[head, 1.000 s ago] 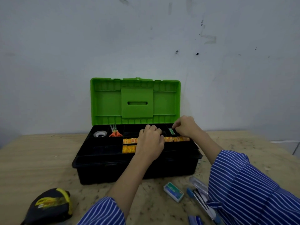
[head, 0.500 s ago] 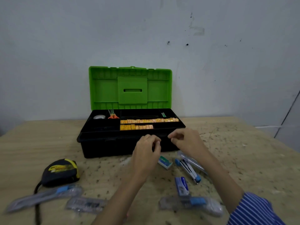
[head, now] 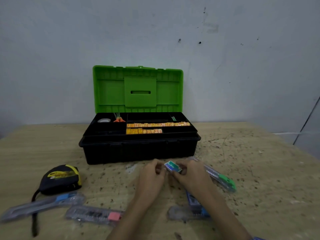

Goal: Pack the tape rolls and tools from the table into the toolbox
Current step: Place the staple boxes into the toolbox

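A small green-and-blue box (head: 172, 166) is pinched between the fingertips of the left hand (head: 152, 177) and the right hand (head: 191, 175), each taking one end, just above the wooden table (head: 259, 170) and near the front wall of the black toolbox (head: 138, 149). The toolbox is seen with its green lid (head: 138, 89) raised, and in its tray are held yellow strips (head: 157, 125), orange-handled scissors (head: 119, 119) and a tape roll (head: 103, 120). On the table, a tape measure (head: 60, 179) lies at the near left, with a blue-slider cutter (head: 41, 206) and a pink-slider cutter (head: 94, 214) nearer still, and a green-slider cutter (head: 222, 179) just right of the right hand.
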